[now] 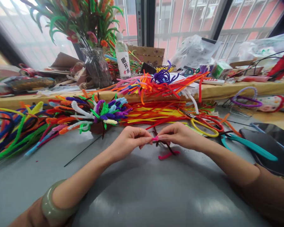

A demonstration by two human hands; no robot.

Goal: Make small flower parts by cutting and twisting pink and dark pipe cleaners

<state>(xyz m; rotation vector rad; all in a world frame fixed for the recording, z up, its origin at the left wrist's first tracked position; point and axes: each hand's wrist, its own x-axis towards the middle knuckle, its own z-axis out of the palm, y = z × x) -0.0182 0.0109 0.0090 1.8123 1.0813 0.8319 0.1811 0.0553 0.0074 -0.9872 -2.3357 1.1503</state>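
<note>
Both my hands meet over the grey table [137, 189]. My left hand [130, 140] is closed in a pinch, and my right hand [177, 135] pinches from the other side. Between the fingertips sits a short pink pipe cleaner [155, 138]. Its loose pink end [168, 154] curls down onto the table beneath, beside a dark brown pipe cleaner piece [167, 145] that crosses under the fingers. A ring shows on my left hand and a pale green bangle [52, 206] circles my left wrist.
Heaps of coloured pipe cleaners [26, 126] fill the table's back. A pipe-cleaner flower bunch [104, 113] lies centre-left. Yellow-and-red scissors [204, 124] and teal pliers [249, 145] lie right, beside a dark phone [272, 148]. A vase [97, 66] and water bottle [122, 58] stand on the sill.
</note>
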